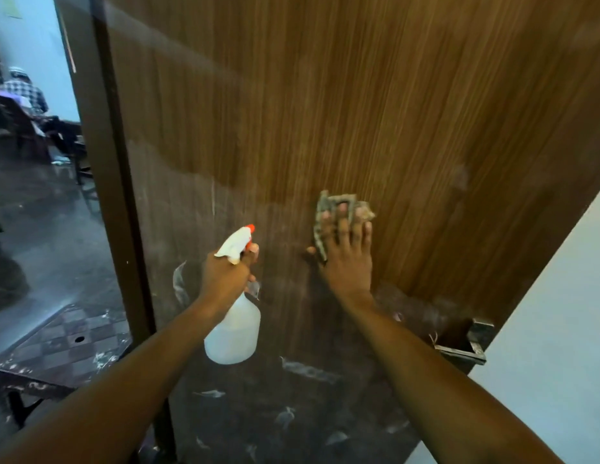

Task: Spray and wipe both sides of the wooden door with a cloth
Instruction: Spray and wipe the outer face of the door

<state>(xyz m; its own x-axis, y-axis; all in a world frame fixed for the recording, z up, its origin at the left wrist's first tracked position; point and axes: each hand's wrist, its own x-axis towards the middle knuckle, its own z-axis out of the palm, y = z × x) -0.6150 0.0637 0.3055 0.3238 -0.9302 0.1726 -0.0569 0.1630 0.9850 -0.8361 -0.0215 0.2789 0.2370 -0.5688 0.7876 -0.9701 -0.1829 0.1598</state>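
The wooden door fills most of the view, brown with vertical grain and white smears on its darker lower part. My left hand grips the neck of a white spray bottle with an orange nozzle, a finger on the trigger, its nozzle pointing at the door. My right hand presses a grey patterned cloth flat against the door with straight, spread fingers, about level with the bottle's nozzle.
A dark door frame post runs down the left. Beyond it is a checkered low table and a seated person far back. A metal latch fitting sticks out at the door's right edge beside a white wall.
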